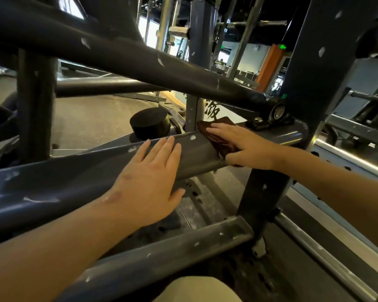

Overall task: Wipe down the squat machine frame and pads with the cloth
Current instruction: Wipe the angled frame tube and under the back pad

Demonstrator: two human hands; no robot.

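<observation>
The squat machine's dark grey frame fills the view, its paint chipped in white flecks. A thick slanted frame beam (79,171) crosses the middle. My left hand (150,182) lies flat on this beam, fingers spread, holding nothing. Further right on the same beam, my right hand (247,144) presses a dark brown cloth (216,136) against the metal; the cloth wraps over the beam's top and front. No pads are clearly in view.
A black round rubber stopper (150,125) stands behind the beam. A diagonal tube (122,53) runs overhead, and a thick upright post (301,88) rises on the right. A lower bar (172,253) lies near my knee (196,288). More gym machines stand beyond.
</observation>
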